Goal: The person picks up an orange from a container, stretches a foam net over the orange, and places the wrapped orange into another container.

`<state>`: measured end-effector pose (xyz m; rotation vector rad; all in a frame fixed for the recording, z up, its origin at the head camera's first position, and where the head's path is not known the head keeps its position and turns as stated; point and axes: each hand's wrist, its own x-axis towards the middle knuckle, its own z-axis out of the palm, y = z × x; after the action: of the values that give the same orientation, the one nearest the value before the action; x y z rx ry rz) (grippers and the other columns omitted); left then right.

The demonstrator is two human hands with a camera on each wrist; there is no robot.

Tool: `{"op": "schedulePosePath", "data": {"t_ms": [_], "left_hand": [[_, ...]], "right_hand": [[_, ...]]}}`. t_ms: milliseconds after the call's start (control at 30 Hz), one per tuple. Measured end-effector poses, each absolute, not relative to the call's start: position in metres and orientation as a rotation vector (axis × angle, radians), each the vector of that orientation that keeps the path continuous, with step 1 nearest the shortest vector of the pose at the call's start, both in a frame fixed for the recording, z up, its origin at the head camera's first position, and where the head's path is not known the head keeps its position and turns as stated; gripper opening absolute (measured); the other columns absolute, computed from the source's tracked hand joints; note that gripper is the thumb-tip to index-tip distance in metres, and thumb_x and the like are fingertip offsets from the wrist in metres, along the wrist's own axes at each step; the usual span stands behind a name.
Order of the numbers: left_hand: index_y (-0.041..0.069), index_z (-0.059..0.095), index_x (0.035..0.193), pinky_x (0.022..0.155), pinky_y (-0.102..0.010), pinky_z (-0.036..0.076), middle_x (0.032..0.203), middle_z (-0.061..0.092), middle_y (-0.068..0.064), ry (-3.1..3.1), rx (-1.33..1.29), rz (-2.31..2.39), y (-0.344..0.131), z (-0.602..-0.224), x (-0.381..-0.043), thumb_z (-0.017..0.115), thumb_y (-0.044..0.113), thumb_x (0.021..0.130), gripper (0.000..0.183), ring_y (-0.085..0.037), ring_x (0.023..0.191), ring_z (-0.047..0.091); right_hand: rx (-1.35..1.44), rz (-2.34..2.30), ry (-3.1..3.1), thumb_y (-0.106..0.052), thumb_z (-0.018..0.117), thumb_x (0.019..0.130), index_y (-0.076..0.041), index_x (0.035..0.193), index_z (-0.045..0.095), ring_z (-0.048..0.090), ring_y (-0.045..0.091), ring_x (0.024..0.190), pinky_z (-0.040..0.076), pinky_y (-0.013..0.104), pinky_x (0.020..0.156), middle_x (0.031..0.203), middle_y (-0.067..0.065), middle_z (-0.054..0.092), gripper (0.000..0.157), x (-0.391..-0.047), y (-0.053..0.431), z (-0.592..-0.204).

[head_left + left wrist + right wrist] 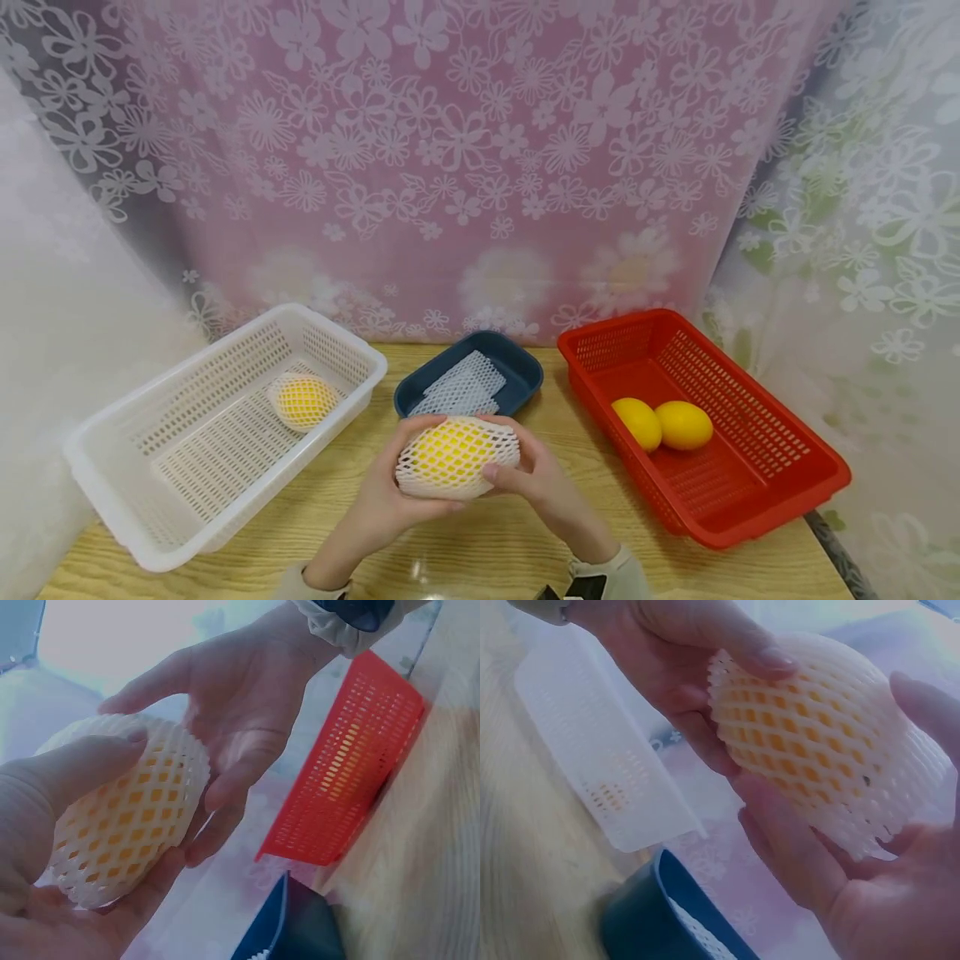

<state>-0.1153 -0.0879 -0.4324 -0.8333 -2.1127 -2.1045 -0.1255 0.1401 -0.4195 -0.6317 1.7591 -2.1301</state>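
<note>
Both hands hold a yellow oval fruit (pixel 457 454), lemon-like, in a white foam net sleeve (pixel 120 802) above the table's front. My left hand (pixel 384 493) grips its left end, thumb laid along the net and fingers underneath. At the other end my right hand (pixel 546 485) grips the sleeve between its thumb and the fingers behind. The right wrist view shows the net's loose edge (pixel 862 844) reaching past the fruit on the right hand's side. Just behind the hands, a dark blue tray (pixel 522 371) holds several flat white net sleeves (pixel 467 379).
On the left stands a white slotted basket (pixel 187 375) with one netted yellow fruit (pixel 303 402) inside. A red slotted basket (pixel 750 492) on the right contains two bare yellow fruits (pixel 684 425). Flowered curtains (pixel 480 167) hang behind the wooden table (pixel 480 550).
</note>
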Motion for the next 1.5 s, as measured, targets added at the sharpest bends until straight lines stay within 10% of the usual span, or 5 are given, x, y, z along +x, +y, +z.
{"op": "schedulePosePath", "data": {"t_ms": [633,1033,1500], "left_hand": [[0.025,0.03,0.151,0.079,-0.041,0.057,0.143,0.038,-0.015,-2.224,-0.724,-2.279,-0.113,-0.406,-0.102,0.082,0.0,0.079,0.092,-0.031,0.108,0.059],[0.016,0.034,0.147,0.088,-0.047,0.054,0.136,0.04,-0.015,-2.135,-0.394,-2.615,-0.156,-0.386,-0.102,0.05,0.011,0.102,0.048,-0.025,0.111,0.059],[0.024,0.048,0.14,0.081,-0.048,0.057,0.13,0.053,0.0,-2.119,-0.584,-2.605,-0.246,-0.382,-0.137,0.034,0.007,0.106,0.04,-0.022,0.106,0.063]], "right_hand": [[-0.729,-2.217,1.75,-0.006,0.068,0.09,0.002,0.136,0.048,0.058,0.024,0.106,0.054,0.031,0.088,0.128,0.016,0.054,0.051,-0.133,0.117,-0.412],[-0.75,-2.122,1.767,-0.01,0.075,0.087,-0.005,0.134,0.056,0.062,0.022,0.099,0.054,0.03,0.081,0.126,0.011,0.058,0.052,-0.154,0.072,-0.407],[-0.742,-2.076,1.51,-0.011,0.06,0.098,-0.011,0.141,0.052,0.064,0.019,0.105,0.053,0.05,0.089,0.126,0.006,0.06,0.045,-0.173,0.005,-0.387]]}}
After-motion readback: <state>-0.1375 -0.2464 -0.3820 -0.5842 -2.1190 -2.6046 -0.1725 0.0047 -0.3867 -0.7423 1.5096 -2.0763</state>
